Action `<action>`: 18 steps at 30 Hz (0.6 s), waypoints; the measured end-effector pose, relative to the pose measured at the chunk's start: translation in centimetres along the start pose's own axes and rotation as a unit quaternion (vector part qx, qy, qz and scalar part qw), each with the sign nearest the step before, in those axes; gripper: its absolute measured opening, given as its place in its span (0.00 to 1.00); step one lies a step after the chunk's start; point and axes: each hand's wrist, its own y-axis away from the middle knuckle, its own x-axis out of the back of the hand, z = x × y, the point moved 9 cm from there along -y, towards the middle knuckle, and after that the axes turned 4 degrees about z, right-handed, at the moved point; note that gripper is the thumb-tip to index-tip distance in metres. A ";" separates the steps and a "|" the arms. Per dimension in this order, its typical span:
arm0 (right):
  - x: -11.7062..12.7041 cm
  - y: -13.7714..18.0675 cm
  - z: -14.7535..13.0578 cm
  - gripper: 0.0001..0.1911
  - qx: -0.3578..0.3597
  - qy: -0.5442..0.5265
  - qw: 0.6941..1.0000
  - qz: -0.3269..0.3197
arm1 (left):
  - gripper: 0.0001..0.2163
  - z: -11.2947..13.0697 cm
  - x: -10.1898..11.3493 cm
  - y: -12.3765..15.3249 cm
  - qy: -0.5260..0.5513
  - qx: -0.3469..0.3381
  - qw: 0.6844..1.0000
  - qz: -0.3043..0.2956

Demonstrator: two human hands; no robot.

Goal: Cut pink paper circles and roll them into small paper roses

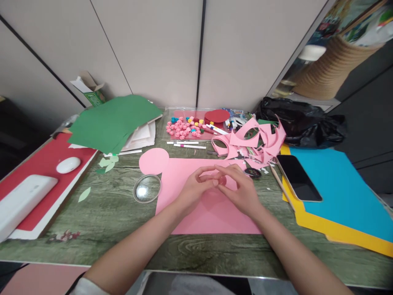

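Over a large sheet of pink paper (190,217), my left hand (196,186) and my right hand (241,190) meet at the fingertips. Between them is a small curled piece of pink paper (222,180), mostly hidden by my fingers. Both hands are closed on it in a pinch. Left of the sheet lies a clear round lid (147,189), and a pink paper circle (154,161) overlaps the sheet's upper left corner. Black-handled scissors (253,172) rest close by my right hand, partly covered.
Pink paper scraps (245,137) pile up behind my right hand. A clear tray (184,123) with small pink rolls, pens (189,146) and green paper (113,121) are at the back. A phone (299,178) lies on blue and yellow sheets at right; a white case (27,203) is left.
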 end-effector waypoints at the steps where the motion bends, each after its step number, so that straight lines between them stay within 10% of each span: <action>1: 0.0 -0.1 0.0 0.26 -0.001 -0.005 1.000 -0.006 | 0.20 0.2 0.1 0.0 -0.016 -0.002 1.000 -0.003; 18: 0.5 -0.1 0.6 0.26 -0.018 -0.023 1.000 0.005 | 0.23 0.4 -0.2 0.0 0.019 0.021 0.999 -0.023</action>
